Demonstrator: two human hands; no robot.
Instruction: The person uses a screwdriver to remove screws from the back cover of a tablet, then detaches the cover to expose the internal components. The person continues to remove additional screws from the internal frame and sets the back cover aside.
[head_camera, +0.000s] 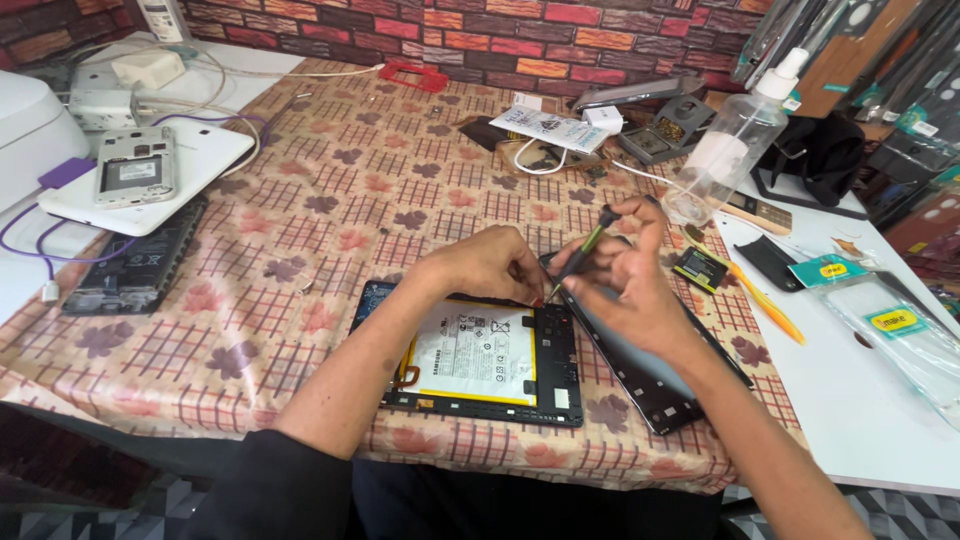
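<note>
Two hands, both over the near middle of the table (300, 200), which carries a checked cloth with a leaf print. Left hand (487, 262): forearm reaching in from the lower left, knuckles up, fingers curled down, fingertips pressing on the upper edge of the opened tablet (480, 360); it grips nothing, only bears down. Right hand (625, 290): forearm coming in from the lower right, fingers closed round a slim dark screwdriver (582, 250), held slanted, handle end up and to the right, tip down at the tablet's upper right corner beside the left fingertips. One opened tablet, lying flat at the near edge of the cloth, back removed, black frame, one large white battery with a yellow border filling most of its inside. One black back cover (650, 385), lying just right of the tablet, partly beneath the right hand and wrist. One white tablet (190, 165) at far left with one opened phone (135, 165) resting on it; one dark slab (135, 265) just in front of it. One clear spray bottle (725, 150), upright, far right. One orange pry tool (765, 305) on the white surface at right. One small black battery (700, 268) near it.
</note>
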